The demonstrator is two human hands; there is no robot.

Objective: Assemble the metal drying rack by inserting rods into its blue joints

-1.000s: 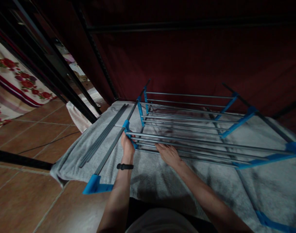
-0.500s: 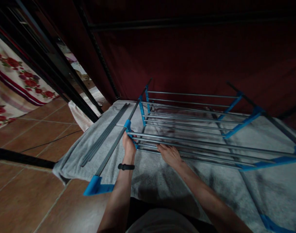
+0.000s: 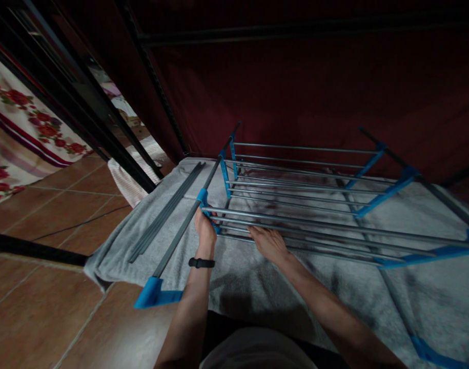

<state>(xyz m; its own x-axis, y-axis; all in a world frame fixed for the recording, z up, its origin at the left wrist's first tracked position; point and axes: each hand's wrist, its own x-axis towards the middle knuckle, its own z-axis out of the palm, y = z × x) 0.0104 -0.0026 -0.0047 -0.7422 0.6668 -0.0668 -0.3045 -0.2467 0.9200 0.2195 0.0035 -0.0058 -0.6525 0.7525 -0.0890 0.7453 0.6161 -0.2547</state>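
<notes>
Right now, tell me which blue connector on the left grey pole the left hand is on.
The left hand grips the middle blue connector, where the near shelf's rods join the left pole. The blue foot piece nearer the person and the connector farther up are untouched.

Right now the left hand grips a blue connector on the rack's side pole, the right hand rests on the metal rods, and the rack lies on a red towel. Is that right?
Not quite. The head view shows the towel is grey, not red. The rest holds: the left hand grips the blue connector and the right hand rests on the rods.
</notes>
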